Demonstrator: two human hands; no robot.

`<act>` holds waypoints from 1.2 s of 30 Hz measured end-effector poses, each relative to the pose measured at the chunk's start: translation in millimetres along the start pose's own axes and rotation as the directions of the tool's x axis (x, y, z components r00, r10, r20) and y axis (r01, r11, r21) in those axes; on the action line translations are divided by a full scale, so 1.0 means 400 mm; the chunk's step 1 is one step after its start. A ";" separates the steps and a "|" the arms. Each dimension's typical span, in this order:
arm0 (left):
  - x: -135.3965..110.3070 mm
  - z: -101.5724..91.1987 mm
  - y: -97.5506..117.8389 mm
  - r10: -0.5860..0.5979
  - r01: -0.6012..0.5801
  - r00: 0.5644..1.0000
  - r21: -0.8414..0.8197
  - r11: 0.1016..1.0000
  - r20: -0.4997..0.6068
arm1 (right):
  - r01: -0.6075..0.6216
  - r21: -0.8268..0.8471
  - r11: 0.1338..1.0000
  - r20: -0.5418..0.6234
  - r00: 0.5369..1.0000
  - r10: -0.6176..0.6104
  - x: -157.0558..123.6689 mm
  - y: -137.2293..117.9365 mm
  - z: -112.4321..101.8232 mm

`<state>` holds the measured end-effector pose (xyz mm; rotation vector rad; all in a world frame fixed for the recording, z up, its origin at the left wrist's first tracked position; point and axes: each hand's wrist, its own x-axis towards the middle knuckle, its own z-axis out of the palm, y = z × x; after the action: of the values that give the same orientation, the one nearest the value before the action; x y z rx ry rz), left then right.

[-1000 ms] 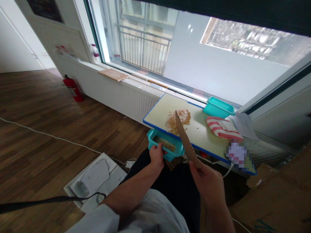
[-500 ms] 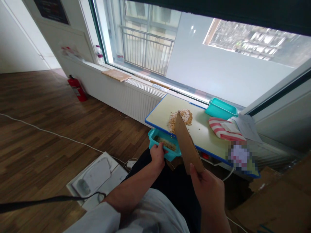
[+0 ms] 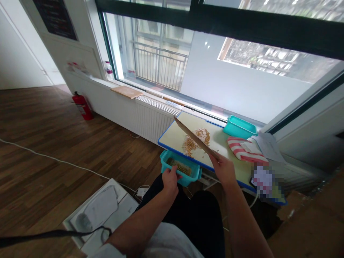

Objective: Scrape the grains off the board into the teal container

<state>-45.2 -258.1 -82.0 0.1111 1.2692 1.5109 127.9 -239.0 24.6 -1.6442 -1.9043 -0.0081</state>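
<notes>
My left hand [image 3: 170,180] grips the near rim of a teal plastic tub [image 3: 180,167] that hangs just below the front edge of a small pale table with a blue border [image 3: 172,138]. The tub has some grain in it. A pile of tan grain [image 3: 196,141] lies on the table top. My right hand [image 3: 224,168] is closed on one end of a brown cardboard piece [image 3: 194,138], which reaches out edge-on over the grain pile towards the window.
A second teal tub [image 3: 239,127] and a red-and-white striped cloth [image 3: 245,148] sit on the table's right side beside some papers [image 3: 266,142]. A radiator [image 3: 153,116] runs under the window. A red fire extinguisher [image 3: 82,105] stands by the wall. White flat items [image 3: 102,211] and cables lie on the wooden floor.
My right hand has moved forward and up over the table, swinging the cardboard from near-upright in front of the tub to lying out over the grain. My left hand keeps hold of the tub.
</notes>
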 end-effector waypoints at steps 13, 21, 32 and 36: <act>-0.025 -0.003 -0.028 -0.041 0.041 0.998 0.014 0.999 0.049 | 0.048 0.076 0.996 0.091 0.994 -0.055 0.079 0.092 0.065; -0.014 0.000 -0.022 -0.013 0.014 0.999 -0.003 1.000 0.029 | 0.051 0.127 0.991 0.169 0.983 -0.073 0.093 0.118 0.072; 0.012 -0.011 0.001 0.029 -0.029 1.000 -0.016 0.999 -0.009 | 0.046 0.103 0.994 0.284 0.956 -0.073 0.168 0.109 0.056; 0.022 -0.015 0.006 0.044 -0.044 0.999 -0.018 0.999 -0.017 | 0.064 -0.023 0.998 0.319 0.946 -0.054 0.186 0.092 0.047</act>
<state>-54.0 -254.8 -87.3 0.1154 1.2730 1.5640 149.8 -156.7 28.6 -1.6904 -2.2030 0.2154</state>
